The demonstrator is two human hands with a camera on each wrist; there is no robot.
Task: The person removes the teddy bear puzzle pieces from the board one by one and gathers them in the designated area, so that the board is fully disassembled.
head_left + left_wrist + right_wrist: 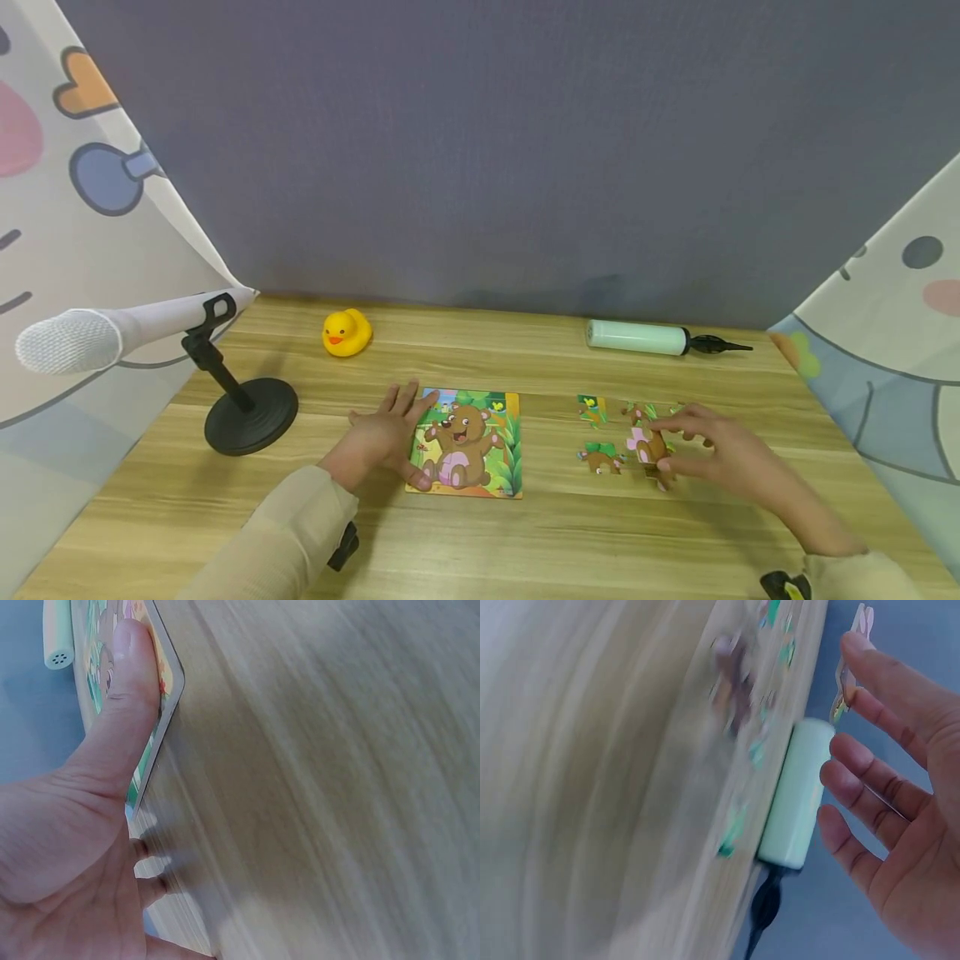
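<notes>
A square picture board point(468, 446) of a brown bear lies flat on the wooden table. My left hand point(382, 437) rests at its left side with fingers spread, and in the left wrist view the straight thumb point(131, 682) lies over the board's edge. To the right, my right hand point(731, 454) pinches a brown and pink jigsaw piece point(647, 447) between thumb and fingertips. The right wrist view shows this piece point(846, 679) held edge-on above the table. Beside it lie several loose pieces, including a green one with a yellow bird point(592, 410) and a brown one point(602, 460).
At the back left sits a yellow rubber duck point(347, 332). A white microphone point(135, 327) on a black stand point(251, 416) is at the left. Toward the back right lies a pale green hand pump point(637, 337) with a black nozzle. A grey partition point(480, 167) borders the back.
</notes>
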